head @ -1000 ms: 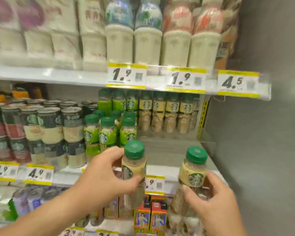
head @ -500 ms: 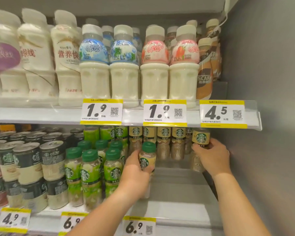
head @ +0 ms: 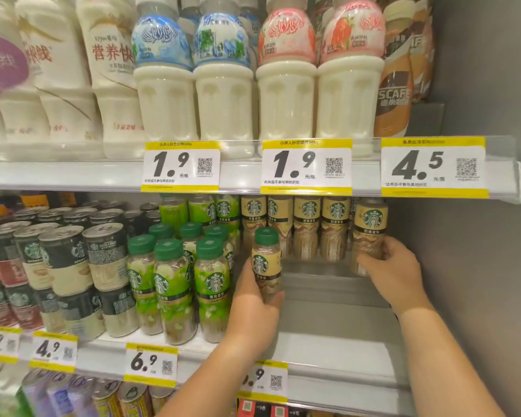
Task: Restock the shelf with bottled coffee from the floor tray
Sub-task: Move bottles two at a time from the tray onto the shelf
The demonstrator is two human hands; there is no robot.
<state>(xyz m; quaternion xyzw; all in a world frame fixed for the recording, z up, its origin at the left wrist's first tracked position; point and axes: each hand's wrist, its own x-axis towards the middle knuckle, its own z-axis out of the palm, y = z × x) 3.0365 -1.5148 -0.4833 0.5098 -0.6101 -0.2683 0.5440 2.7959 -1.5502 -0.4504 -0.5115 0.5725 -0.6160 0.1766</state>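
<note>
Two bottled coffees with cream-yellow labels stand upright over the bare right stretch of the middle shelf (head: 328, 341). The nearer bottle (head: 266, 263), green-capped, sits at about six o'clock from the back row of matching bottles (head: 307, 227). The far bottle (head: 369, 236) stands at three o'clock, ending that row, its cap hidden.

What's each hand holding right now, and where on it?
Left hand grips a cream-label coffee bottle around its lower body; right hand grips another likewise.
</note>
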